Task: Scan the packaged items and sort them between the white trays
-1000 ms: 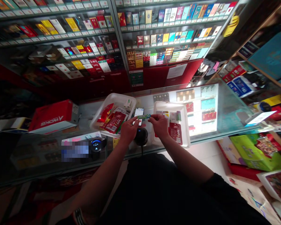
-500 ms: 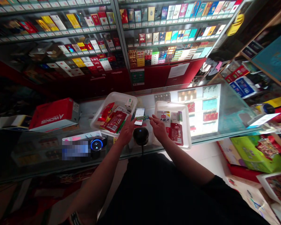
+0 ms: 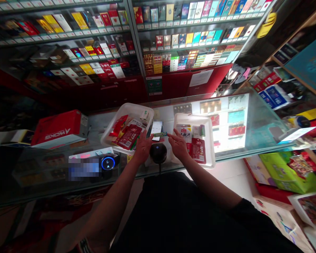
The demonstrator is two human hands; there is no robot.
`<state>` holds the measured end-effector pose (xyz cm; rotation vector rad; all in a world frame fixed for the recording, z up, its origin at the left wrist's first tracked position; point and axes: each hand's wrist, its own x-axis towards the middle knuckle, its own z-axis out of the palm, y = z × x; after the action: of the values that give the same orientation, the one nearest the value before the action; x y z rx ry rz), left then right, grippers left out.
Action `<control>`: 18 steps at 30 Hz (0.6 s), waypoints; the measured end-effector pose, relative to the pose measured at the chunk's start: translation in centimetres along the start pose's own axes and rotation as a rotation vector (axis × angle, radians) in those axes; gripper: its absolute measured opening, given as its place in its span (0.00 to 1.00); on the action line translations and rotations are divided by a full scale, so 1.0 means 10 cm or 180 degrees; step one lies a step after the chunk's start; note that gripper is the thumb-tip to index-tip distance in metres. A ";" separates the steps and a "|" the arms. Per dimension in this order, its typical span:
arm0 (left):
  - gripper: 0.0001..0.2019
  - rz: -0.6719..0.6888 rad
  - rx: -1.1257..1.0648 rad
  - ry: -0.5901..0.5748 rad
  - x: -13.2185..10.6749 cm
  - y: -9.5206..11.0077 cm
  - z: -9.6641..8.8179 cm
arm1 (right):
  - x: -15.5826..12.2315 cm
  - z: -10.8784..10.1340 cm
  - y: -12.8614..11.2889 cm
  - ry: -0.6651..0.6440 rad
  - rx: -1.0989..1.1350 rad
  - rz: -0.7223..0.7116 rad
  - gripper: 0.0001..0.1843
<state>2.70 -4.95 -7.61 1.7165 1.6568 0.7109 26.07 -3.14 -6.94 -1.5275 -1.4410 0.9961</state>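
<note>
Between my two hands is a slim green packet [image 3: 160, 134], held level over a phone with a lit white screen [image 3: 157, 127]. The fingers of my left hand [image 3: 143, 146] close on its left end. My right hand [image 3: 178, 143] pinches the other end with the fingertips. Just below sits a round black device with a cable [image 3: 158, 153]. Left of the phone stands a white tray [image 3: 105, 142] of snack packets, among them a dark red packet [image 3: 130, 136]. A second white tray [image 3: 211, 140] on the right holds a white packet [image 3: 183, 130] and a red packet [image 3: 198, 150].
The glass counter [image 3: 255, 140] runs across under the trays. A red box [image 3: 54, 128] and a device with a glowing blue ring [image 3: 108, 163] are at left. Behind are shelves [image 3: 179, 28] of small boxes. A green box [image 3: 276, 172] stands at lower right.
The green packet has tilted a little between my fingers, and its face looks paler. Both hands stay in nearly the same place, and the trays have not moved.
</note>
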 end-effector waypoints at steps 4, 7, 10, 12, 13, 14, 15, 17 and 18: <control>0.30 -0.0023 -0.0040 0.0012 0.00 0.01 0.00 | -0.02 0.01 0.02 -0.0050 -0.0034 0.0009 0.18; 0.29 -0.0021 -0.0142 0.0081 -0.01 0.01 0.00 | -0.03 0.01 -0.01 -0.0053 -0.0030 -0.0024 0.18; 0.28 0.0017 -0.0318 0.0219 -0.04 0.02 -0.02 | -0.01 0.02 -0.09 -0.0052 -0.0032 -0.0116 0.19; 0.29 0.0063 -0.0422 0.0304 -0.06 0.05 -0.05 | 0.01 0.04 -0.15 -0.0076 -0.0066 -0.0202 0.20; 0.29 0.0090 -0.0462 0.0351 -0.06 0.06 -0.07 | 0.03 0.06 -0.18 -0.0097 -0.0088 -0.0235 0.20; 0.30 0.0114 -0.0496 0.0399 -0.06 0.08 -0.10 | 0.05 0.08 -0.21 -0.0120 -0.0109 -0.0254 0.20; 0.31 0.0125 -0.0521 0.0447 -0.06 0.09 -0.14 | 0.07 0.11 -0.23 -0.0145 -0.0126 -0.0264 0.19; 0.33 0.0100 -0.0541 0.0548 -0.03 0.10 -0.22 | 0.12 0.18 -0.29 -0.0209 -0.0151 -0.0292 0.19; 0.34 0.0077 -0.0541 0.0596 0.00 0.10 -0.27 | 0.16 0.22 -0.31 -0.0249 -0.0162 -0.0315 0.19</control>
<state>1.35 -4.78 -5.08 1.5923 1.6488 1.0207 22.95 -1.40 -4.89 -1.4525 -1.5919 0.9756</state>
